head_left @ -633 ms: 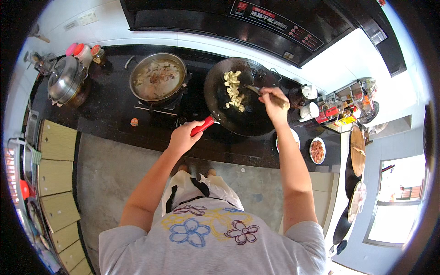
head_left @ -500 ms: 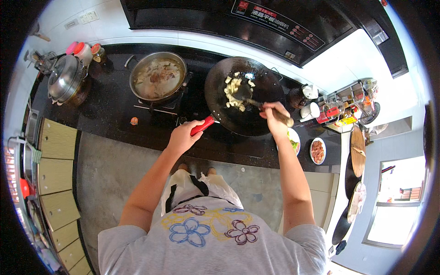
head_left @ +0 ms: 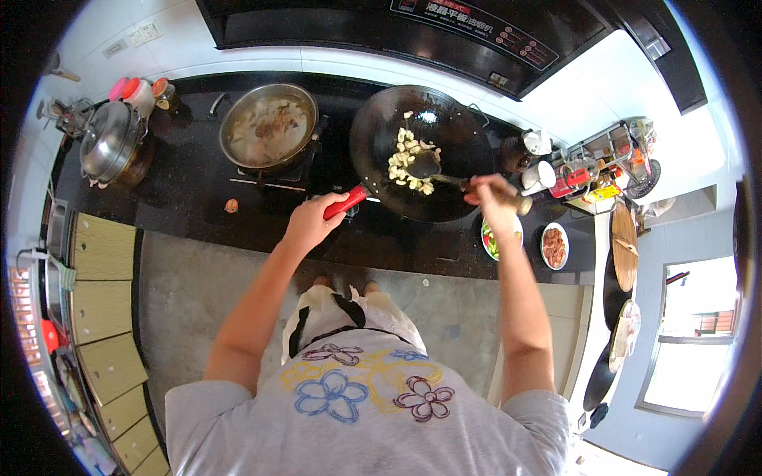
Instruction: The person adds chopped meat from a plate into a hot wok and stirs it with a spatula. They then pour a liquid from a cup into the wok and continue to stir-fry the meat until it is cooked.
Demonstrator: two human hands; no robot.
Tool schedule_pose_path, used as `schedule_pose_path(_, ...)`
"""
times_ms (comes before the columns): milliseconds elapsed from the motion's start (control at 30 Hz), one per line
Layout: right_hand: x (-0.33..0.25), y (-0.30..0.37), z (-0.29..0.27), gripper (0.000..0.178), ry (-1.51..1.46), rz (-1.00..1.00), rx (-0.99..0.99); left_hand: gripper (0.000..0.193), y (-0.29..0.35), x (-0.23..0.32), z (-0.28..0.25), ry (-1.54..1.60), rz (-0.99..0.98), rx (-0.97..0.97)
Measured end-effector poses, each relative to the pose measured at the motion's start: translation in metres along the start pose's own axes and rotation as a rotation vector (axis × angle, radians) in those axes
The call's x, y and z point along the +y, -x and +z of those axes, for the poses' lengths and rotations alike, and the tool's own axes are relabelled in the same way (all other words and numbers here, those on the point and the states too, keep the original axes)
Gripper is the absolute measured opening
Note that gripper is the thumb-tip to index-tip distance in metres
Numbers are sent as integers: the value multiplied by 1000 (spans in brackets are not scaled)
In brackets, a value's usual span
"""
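**Stirring pale pieces in the wok**

We're gripping the wok's red handle (head_left: pixel 346 201) with our left hand (head_left: pixel 311 223), fingers closed around it, steadying the black wok (head_left: pixel 425 151) on the right burner of the dark bench (head_left: pixel 182 190). Our right hand (head_left: pixel 494 196) is wrapped shut around the spatula's handle; the spatula (head_left: pixel 429 166) blade is sitting in the pile of pale chopped pieces (head_left: pixel 406 159), left of the wok's centre.

We're judging this as the stir-fry step, mid-stir. Next move is probably calling for pushing the blade under the pile and turning it over, while the left hand is bracing the wok so it isn't sliding off the burner.

Nearby: a steel pot (head_left: pixel 267 131) with brownish contents on the left burner, a lidded metal pot (head_left: pixel 109 143) far left, and two small plates (head_left: pixel 553 245) just right of our right hand.
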State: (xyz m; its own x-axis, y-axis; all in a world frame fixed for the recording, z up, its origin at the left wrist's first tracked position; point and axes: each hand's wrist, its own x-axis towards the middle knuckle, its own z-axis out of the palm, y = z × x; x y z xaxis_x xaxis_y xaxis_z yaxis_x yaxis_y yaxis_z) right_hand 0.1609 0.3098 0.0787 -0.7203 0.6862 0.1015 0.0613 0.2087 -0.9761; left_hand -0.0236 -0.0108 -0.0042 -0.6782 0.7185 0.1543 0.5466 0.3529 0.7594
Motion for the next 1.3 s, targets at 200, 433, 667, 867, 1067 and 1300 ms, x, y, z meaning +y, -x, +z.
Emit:
schedule_pose_path(200, -114, -16, -12, 16, 265, 106, -72, 35, -1, -10, -7, 4, 57, 36)
schedule_pose_path(433, -69, -22, 29, 18, 80, 153, 63, 35, 4, -7, 1, -1, 83, 92)
schedule_pose_path(667, -42, -58, 37, 20, -128, 4, 215, 35, 5, 2, -6, -39, -33, 28)
schedule_pose_path(867, 3, -40, 28, 7, 1, -119, 57, 35, 3, 2, -2, 0, 4, 42)
schedule_pose_path(1067, 16, 28, -17, 4, 241, -224, 21, 36, 8, 0, -3, 14, -35, 30)
schedule_pose_path(1300, 27, 15, -6, 4, 247, -183, 89, 36, 5, 5, -6, -8, -20, 20)
